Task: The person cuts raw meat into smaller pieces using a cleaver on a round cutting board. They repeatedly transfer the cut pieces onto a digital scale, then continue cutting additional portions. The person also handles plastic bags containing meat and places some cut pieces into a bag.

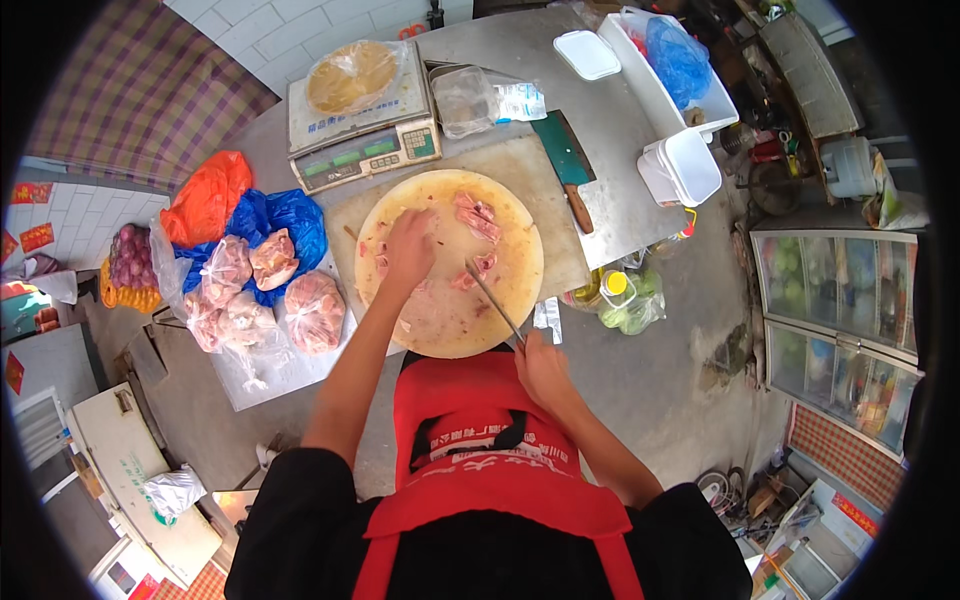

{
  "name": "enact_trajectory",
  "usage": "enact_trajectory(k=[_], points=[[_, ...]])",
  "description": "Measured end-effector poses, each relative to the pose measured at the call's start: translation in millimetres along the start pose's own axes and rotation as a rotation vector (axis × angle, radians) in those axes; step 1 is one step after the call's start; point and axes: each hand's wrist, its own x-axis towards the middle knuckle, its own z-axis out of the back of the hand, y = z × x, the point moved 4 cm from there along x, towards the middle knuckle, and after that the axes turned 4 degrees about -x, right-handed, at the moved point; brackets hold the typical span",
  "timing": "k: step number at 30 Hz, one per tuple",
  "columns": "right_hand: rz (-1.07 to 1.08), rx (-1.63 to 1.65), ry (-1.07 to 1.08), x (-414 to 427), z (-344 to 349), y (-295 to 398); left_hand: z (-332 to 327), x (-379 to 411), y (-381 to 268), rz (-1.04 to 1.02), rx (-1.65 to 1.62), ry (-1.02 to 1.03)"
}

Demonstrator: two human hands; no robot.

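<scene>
My right hand grips the handle of a knife, seen almost edge-on as a thin dark blade. Its tip end rests over a small piece of raw meat on a round chopping board. Farther up the board lies a larger piece of raw meat. On the board's left side, my left hand reaches down with its fingers pointing away from me. Some meat shows just left of that hand. Whether its fingers hold anything is hidden by the back of the hand.
Beyond the board stands a digital scale carrying a plastic-wrapped round item. A cleaver with a wooden handle lies to the right, near a white tub. Bagged raw meat and a blue bag sit at left.
</scene>
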Motion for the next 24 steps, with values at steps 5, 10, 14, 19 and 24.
enact_trajectory(k=[5, 10, 14, 19, 24], points=[[0.018, 0.116, 0.074, 1.0, -28.7, -18.3, -51.2, 58.3, -26.6, -0.439, 0.203, 0.343], [-0.143, 0.154, -0.081, 25.1, -25.4, -41.2, -61.4, 68.5, -24.9, -0.302, 0.265, 0.585], [-0.182, 0.145, -0.119, 40.8, -11.9, -54.8, -56.3, 34.0, -17.1, -0.198, 0.275, 0.484], [-0.186, 0.098, -0.085, 51.5, 4.6, -31.7, -40.7, -32.0, -23.9, -0.213, 0.343, 0.047], [-0.102, 0.064, -0.099, 61.4, -7.3, -44.4, -55.6, -68.2, -54.6, -0.099, 0.246, 0.127]])
